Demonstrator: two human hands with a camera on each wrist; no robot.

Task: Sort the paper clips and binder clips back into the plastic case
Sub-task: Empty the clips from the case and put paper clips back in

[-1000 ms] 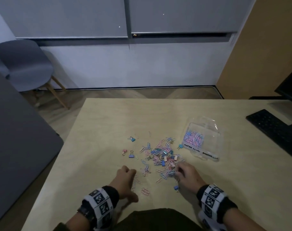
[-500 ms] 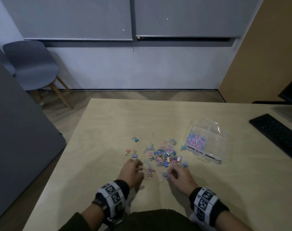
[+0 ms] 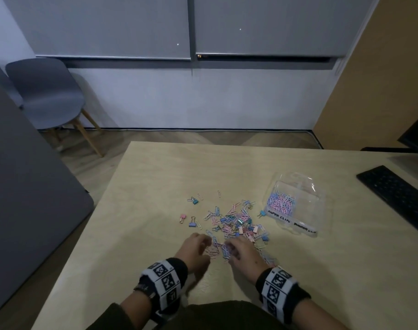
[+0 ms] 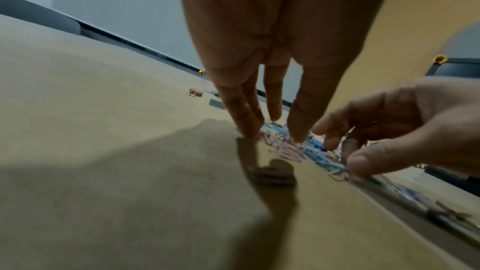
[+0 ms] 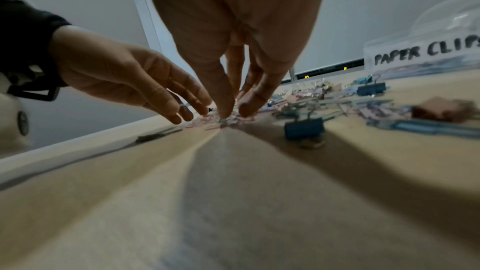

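A heap of pink and blue paper clips and binder clips (image 3: 236, 222) lies mid-table. To its right stands the clear plastic case (image 3: 298, 225), its "PAPER CLIPS" (image 5: 426, 50) side holding several clips. Both hands work the heap's near edge. My left hand (image 3: 206, 244) has straight fingers (image 4: 246, 128) touching clips on the table. My right hand (image 3: 228, 248) has its thumb and fingers (image 5: 226, 110) drawn together, pinching paper clips. A blue binder clip (image 5: 303, 128) stands just right of it.
Stray binder clips lie left of the heap: teal (image 3: 194, 200), pink (image 3: 183, 217), blue (image 3: 192, 223). A black keyboard (image 3: 398, 194) sits at the table's right edge. A grey chair (image 3: 48, 96) and a dark panel (image 3: 24, 186) are to the left.
My left hand has moved forward and right to the heap's near edge. My right hand has shifted left toward it, so the two hands now nearly meet over the clips.
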